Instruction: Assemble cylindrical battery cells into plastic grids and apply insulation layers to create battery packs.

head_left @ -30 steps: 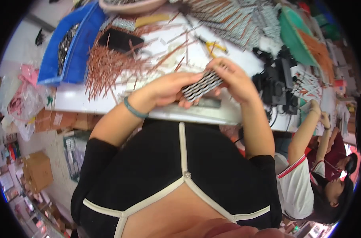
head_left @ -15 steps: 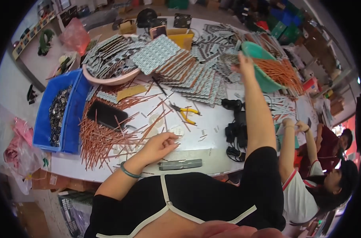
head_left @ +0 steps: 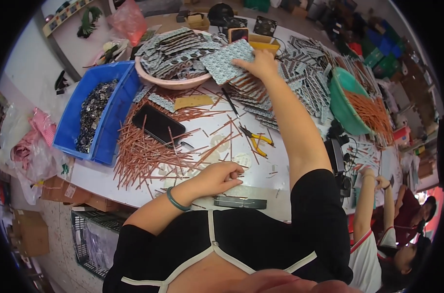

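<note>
My right hand [head_left: 261, 63] reaches to the far middle of the table. Its thumb lies on top of a light blue-grey patterned sheet [head_left: 227, 61], and its fingers close on the sheet's right edge. That sheet tops a fanned stack of similar brown-edged sheets [head_left: 253, 92]. Low over the near part of the table, my left hand [head_left: 221, 177] is loosely curled, its fingertips bent inward; whatever is in it is hidden. Just beyond it lie yellow-handled pliers [head_left: 257, 140] and a black pen-like tool [head_left: 230, 102]. A dark grey flat bar [head_left: 240, 202] rests nearest my body.
Thin reddish-brown strips [head_left: 151, 158] heap around a black phone [head_left: 158, 125]. A blue bin [head_left: 100, 112] of small metal parts stands left, a pink basin [head_left: 175, 83] of sheets behind. At right are a green basin [head_left: 346, 100] of strips and a co-worker's hands [head_left: 373, 178].
My right hand has moved left from beside the green basin to the top patterned sheet. My left hand stays curled near the table. The whole view has shifted.
</note>
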Demonstrator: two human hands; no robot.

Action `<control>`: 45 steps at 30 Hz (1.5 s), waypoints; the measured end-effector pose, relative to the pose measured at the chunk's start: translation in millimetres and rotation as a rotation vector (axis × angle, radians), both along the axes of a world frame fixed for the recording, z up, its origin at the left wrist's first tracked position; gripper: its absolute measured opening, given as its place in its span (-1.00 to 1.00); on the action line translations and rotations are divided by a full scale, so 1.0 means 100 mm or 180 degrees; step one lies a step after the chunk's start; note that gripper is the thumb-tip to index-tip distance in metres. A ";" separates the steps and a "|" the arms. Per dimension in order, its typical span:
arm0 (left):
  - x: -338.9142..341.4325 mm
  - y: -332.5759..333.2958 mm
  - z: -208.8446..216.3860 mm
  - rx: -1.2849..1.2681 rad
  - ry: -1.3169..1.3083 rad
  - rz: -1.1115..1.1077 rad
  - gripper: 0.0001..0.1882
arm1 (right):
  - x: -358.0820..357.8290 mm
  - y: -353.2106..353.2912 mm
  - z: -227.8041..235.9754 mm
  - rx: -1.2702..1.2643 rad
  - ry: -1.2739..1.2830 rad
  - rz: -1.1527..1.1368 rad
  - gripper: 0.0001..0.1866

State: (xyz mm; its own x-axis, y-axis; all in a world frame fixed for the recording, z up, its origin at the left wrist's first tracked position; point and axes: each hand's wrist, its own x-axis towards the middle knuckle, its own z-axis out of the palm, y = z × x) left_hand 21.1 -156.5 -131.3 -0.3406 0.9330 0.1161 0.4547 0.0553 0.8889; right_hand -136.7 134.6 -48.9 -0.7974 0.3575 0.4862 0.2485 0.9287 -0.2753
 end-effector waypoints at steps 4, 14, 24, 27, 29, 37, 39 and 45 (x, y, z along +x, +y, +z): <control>0.01 -0.02 -0.02 0.0023 0.0133 0.0004 -0.71 | -0.05 -0.21 0.00 0.0283 -0.0511 -0.0418 0.00; -0.01 -0.07 -0.05 0.0491 0.0346 0.0482 -0.74 | 0.80 -0.22 0.33 -0.3778 0.1738 0.1610 -0.73; -0.27 -0.25 0.15 0.1528 -0.3927 0.0154 -0.56 | 2.83 -0.86 0.56 -0.0333 0.0323 0.2927 -0.84; -0.07 -0.31 0.36 0.1161 -0.3156 0.0295 -0.69 | 3.12 -0.75 0.22 -0.0711 0.0991 0.1947 -0.80; 0.04 -0.27 0.34 0.0940 -0.2795 0.0449 -0.70 | 3.13 -0.73 -0.12 -0.1611 0.1480 0.1559 -0.70; -0.34 -0.04 0.14 0.0563 -0.0556 0.0994 -0.69 | 3.46 -1.05 -0.81 -0.5106 0.1144 0.0831 -0.43; -0.68 0.02 0.09 0.0046 0.1458 0.1765 -0.63 | 3.49 -1.07 -0.78 -0.5056 0.1230 0.0822 -0.43; -1.07 0.26 -0.23 -0.1261 0.2341 0.1572 -0.71 | 3.55 -1.03 -0.73 -0.4845 0.1419 0.0803 -0.43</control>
